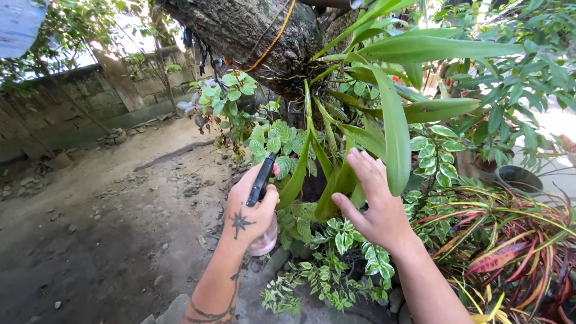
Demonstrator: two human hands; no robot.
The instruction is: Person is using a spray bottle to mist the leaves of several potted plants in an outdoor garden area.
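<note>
From the head camera, the left hand (251,207) is closed around a spray bottle (262,207). Its fingers (270,195) wrap the neck, with the black nozzle head standing out above the knuckles and the clear, pinkish body showing below the palm. The bottle's long axis runs from about 7 o'clock up to 1 o'clock, and the nozzle points toward the long green leaves (336,174) that hang from the tree trunk (252,36). Those leaves lie at roughly 2 o'clock from the left hand, near but apart from the nozzle.

The right hand (373,207) is the nearer of the two to the plant. Its fingers (363,168) are spread and reach up toward 11 o'clock, touching the base of the leaves and holding them aside, while the thumb juts out toward 9 o'clock. A broad leaf (396,138) hangs just beside this hand at 1 o'clock.

Both forearms rise from the bottom edge, the left bare and tattooed, with wrists slightly bent back. Small variegated foliage (348,240) fills the space below the hands, and red and yellow striped leaves (510,246) sit at 4 o'clock. Bare dirt ground (102,228) spreads at 9 o'clock.
</note>
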